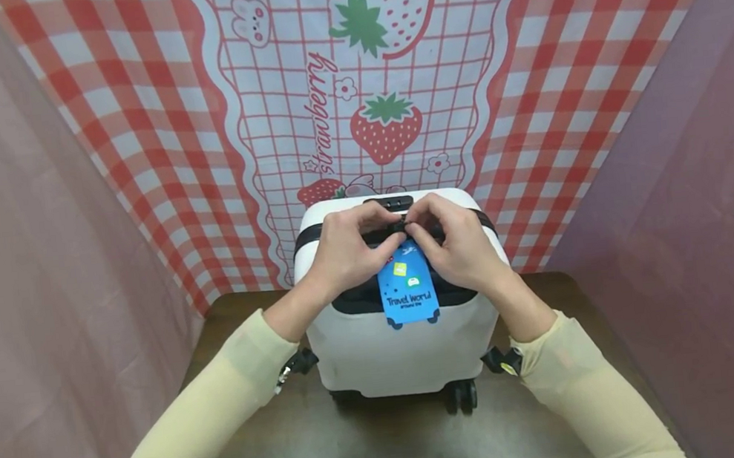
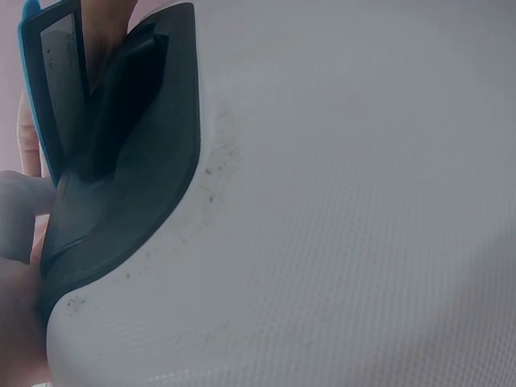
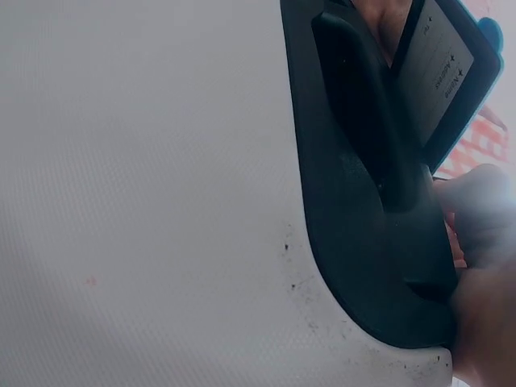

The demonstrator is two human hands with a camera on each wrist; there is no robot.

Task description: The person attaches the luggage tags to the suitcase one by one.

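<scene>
On the table (image 1: 364, 457), a suitcase (image 1: 407, 352); behind it, a cloth (image 1: 384, 70); beyond, to either side, curtains (image 1: 25, 295); before the suitcase, a tag (image 1: 409, 288), topmost between left hand (image 1: 352, 249) and right hand (image 1: 459, 243).

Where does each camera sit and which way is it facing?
Head: on the head, looking forward and down at the suitcase and blue tag; the left hand, right hand and yellow sleeves show.
Left wrist: on that wrist, facing the suitcase's near side; hand parts show left and top.
Right wrist: on that wrist, facing that side; hand parts show right and top.
Both wrist views share the tag's back and a dark panel.
</scene>
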